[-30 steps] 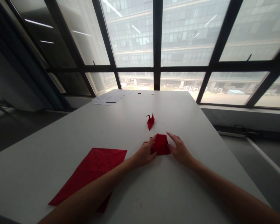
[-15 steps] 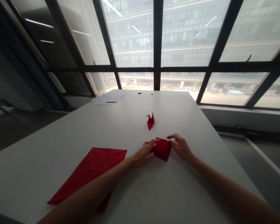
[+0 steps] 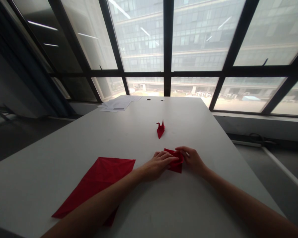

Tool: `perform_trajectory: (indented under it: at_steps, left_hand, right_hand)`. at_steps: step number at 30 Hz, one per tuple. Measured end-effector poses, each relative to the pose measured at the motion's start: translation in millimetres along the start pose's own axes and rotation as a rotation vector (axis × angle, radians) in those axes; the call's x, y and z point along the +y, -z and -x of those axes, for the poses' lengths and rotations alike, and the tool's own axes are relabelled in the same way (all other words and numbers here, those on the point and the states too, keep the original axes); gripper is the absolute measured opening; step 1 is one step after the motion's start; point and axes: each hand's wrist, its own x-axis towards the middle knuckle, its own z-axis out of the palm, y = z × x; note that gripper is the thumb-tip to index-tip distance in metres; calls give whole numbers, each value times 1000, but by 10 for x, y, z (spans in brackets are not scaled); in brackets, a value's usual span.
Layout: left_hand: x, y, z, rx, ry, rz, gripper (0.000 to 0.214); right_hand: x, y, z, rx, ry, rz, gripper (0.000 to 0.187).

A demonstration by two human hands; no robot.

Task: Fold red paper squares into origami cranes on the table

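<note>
A small folded red paper [image 3: 176,161] lies on the white table [image 3: 193,205] between my two hands. My left hand [image 3: 157,165] rests over its left side, fingers laid flat across it and pressing down. My right hand [image 3: 192,159] pinches the paper's right edge, fingers curled on it. Farther back stands a finished red paper crane [image 3: 160,128], apart from both hands.
A large creased red paper sheet [image 3: 96,185] lies flat at the near left, partly under my left forearm. A stack of white papers [image 3: 118,103] sits at the table's far left edge. Big windows with dark frames rise behind the table.
The folded paper has turned and been brought a little nearer. My left hand has slid over its top. My right hand's fingers have gone from stretched out to curled on the edge.
</note>
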Motion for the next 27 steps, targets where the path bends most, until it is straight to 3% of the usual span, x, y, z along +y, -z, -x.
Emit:
perform_trajectory:
  at_steps: [5,9,15,21,25,27]
  left_hand:
    - [-134,-133,10,170,89,-85,65]
    - [-216,-209,11,266,183,-8,75]
    - [-148,-157,-6,165,144,2,47]
    - [-161,-168,-18,99,101,-124,58]
    - [-167,-190,-27,72,100,-175,46]
    - [-138,-181,-26,111,161,-244,38]
  right_hand:
    - [-64,-19,17,-105,14,-63,29]
    - [-92,-40,28,-158,31,52,35]
    - [-115,-38,76,-201,131,337,37]
    - [-138,-60,125,-252,209,504,41]
    - [-174,-52,105,-126,171,625,20]
    - [-203,-54,101,-32,120,625,21]
